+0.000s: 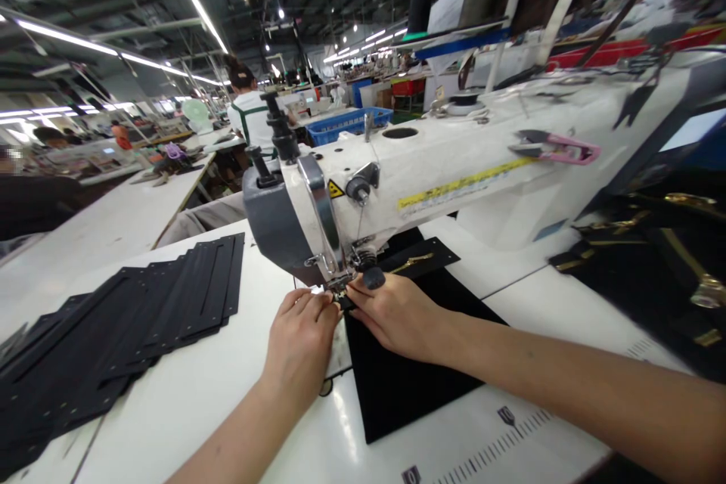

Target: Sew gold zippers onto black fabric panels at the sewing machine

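Left grip (302, 327) and right grip (400, 310), pinching or pressing I cannot tell, should be guiding the flat black rectangular panel (394, 387) evenly, avoiding the silver metal presser foot (339, 282) ahead.

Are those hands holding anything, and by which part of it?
The left hand and right hand have fingertips around the far left corner of the black panel, by the presser foot; whether they pinch or merely press cannot be told.
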`<state>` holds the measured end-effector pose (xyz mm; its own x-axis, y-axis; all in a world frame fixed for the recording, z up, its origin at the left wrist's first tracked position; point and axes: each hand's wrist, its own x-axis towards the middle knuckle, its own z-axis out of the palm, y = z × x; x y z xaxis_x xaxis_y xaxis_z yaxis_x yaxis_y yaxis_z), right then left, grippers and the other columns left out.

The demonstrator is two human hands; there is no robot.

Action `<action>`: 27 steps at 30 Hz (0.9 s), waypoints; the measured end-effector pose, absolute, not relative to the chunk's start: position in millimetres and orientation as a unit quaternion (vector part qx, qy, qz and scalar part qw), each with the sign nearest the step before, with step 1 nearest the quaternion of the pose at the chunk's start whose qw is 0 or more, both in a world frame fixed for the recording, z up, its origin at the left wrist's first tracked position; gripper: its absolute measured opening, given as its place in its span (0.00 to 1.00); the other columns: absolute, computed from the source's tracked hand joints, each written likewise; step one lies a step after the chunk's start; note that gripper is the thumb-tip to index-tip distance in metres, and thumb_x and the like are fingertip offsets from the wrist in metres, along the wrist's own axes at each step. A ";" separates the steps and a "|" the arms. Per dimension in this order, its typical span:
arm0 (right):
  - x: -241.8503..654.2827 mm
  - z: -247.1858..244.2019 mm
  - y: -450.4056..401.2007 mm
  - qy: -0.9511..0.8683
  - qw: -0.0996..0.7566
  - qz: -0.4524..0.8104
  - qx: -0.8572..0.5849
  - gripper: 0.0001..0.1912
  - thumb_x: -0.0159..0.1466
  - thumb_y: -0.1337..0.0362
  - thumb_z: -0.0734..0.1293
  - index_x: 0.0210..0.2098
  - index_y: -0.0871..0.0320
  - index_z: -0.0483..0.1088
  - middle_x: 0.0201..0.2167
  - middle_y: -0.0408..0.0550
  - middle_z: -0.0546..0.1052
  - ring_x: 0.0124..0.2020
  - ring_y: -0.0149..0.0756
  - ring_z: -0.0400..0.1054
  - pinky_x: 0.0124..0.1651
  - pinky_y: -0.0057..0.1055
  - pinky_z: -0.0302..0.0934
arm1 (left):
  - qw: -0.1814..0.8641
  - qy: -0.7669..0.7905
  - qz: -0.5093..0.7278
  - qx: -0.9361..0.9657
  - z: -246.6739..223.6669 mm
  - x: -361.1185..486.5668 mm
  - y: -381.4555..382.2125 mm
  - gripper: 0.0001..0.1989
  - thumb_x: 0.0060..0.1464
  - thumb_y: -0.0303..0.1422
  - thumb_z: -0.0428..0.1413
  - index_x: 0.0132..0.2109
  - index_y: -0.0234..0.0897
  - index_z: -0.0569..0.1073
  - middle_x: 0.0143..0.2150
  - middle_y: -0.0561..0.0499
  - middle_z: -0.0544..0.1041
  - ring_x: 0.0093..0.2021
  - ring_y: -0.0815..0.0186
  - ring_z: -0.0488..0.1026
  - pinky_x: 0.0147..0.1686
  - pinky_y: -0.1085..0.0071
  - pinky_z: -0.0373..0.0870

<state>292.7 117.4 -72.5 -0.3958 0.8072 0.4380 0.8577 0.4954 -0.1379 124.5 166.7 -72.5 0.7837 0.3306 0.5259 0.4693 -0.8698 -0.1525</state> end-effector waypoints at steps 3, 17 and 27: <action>291.9 -72.3 118.7 -0.832 0.225 -0.058 -0.504 0.06 0.60 0.71 0.60 0.37 0.64 0.66 0.36 0.52 0.72 0.40 0.39 0.65 0.44 0.33 0.60 | 0.137 -0.222 -0.250 -0.932 -72.3 124.8 167.3 0.09 0.57 0.25 0.47 0.32 0.33 0.70 0.33 0.47 0.75 0.34 0.62 0.72 0.39 0.62 0.66; 290.3 -76.9 124.7 -0.822 0.253 -0.036 -0.510 0.09 0.60 0.71 0.59 0.40 0.63 0.67 0.39 0.53 0.73 0.41 0.40 0.66 0.47 0.34 0.59 | 0.146 -0.230 -0.287 -0.918 -77.3 125.9 169.2 0.06 0.56 0.24 0.49 0.32 0.31 0.70 0.33 0.46 0.76 0.33 0.61 0.73 0.37 0.61 0.67; 305.8 -74.0 56.1 -0.785 0.157 -0.148 -0.581 0.24 0.54 0.71 0.60 0.52 0.67 0.63 0.45 0.61 0.71 0.43 0.49 0.67 0.45 0.46 0.62 | 0.064 -0.238 -0.280 -0.928 -56.2 103.0 150.7 0.08 0.55 0.26 0.49 0.38 0.38 0.72 0.42 0.49 0.76 0.44 0.61 0.72 0.48 0.58 0.63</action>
